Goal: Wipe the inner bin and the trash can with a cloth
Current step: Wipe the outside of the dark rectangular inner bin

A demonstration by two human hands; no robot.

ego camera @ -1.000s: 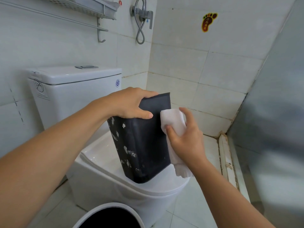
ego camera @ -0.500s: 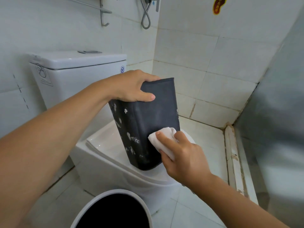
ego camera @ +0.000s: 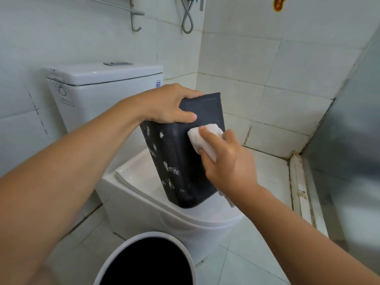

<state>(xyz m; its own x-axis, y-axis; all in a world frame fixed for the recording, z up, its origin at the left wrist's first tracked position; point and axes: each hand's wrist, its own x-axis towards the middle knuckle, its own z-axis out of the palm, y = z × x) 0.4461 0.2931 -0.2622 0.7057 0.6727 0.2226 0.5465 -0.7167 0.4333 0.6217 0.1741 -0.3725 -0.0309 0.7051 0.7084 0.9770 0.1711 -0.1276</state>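
Inner bin (ego camera: 185, 157): dark, rectangular, stands tilted on the closed toilet lid (ego camera: 144, 177), base on the lid, top leaning away toward the back wall. Near face and left side face both visible. Left side face carries scattered whitish smears and flecks, densest toward the lower half; the upper near face looks cleaner.

Left hand (ego camera: 170, 103): clamps the bin's top edge. Grip curled over the rim, thumb laid flat across the near face, fingers over the far side and out of sight.

Cloth (ego camera: 203, 138): white, bunched, pressed against the bin's near face, upper right part, just below the left thumb. A tail of it hangs down behind the right wrist, past the bin's lower right corner.

Right hand (ego camera: 228, 161): holds the cloth. Grip pinching it, index finger stretched along its top, thumb underneath, remaining fingers curled behind.

Trash can (ego camera: 131, 249): white round rim with black interior, on the floor at the bottom of the view, in front of the toilet, well apart from both hands. Only the top opening shows.

Surroundings: white toilet cistern (ego camera: 98, 87) behind the bin, flush button on top, a sticker on its left side. White tiled walls. A metal rail with hook (ego camera: 135, 19) upper left; a looped shower hose (ego camera: 188, 19) on the back wall. Red-and-yellow sticker (ego camera: 278, 4) upper right, cut off by the frame. Frosted panel (ego camera: 349, 130) on the right, grimy sill at its base.
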